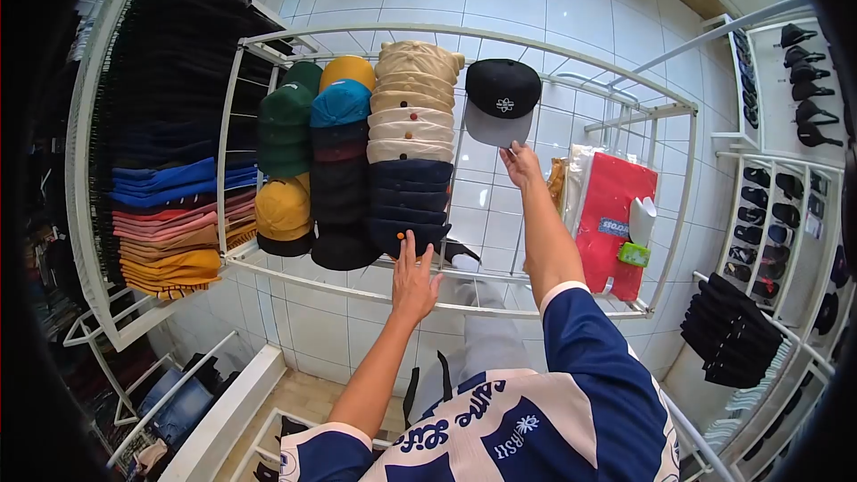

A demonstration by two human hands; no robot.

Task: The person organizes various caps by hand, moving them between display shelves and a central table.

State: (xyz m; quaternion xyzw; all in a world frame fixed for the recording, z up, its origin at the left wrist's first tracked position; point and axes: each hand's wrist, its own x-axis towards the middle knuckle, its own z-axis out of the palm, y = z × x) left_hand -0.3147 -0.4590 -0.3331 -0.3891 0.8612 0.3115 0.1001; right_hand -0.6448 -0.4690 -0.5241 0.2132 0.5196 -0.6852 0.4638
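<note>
My right hand (520,163) pinches the grey brim of a black cap (503,89) with a small white emblem. That cap lies toward the far side of the white wire rack (464,34). Fingers spread, my left hand (414,284) touches the near end of a row of navy caps (409,205). Beyond them in the same row are cream and beige caps (412,94). Left of this row run black caps (342,201) with a blue cap (340,103) and a yellow one behind. Green caps (287,116) and a mustard cap (284,209) form the leftmost row.
On the rack's right side lie a red plastic package (616,205), a green-and-white item (635,253) and clear-wrapped goods. Folded clothes (174,214) fill a shelf at left. Black garments (732,330) hang at right, near shelves of sandals (759,228). White metal bars border the rack.
</note>
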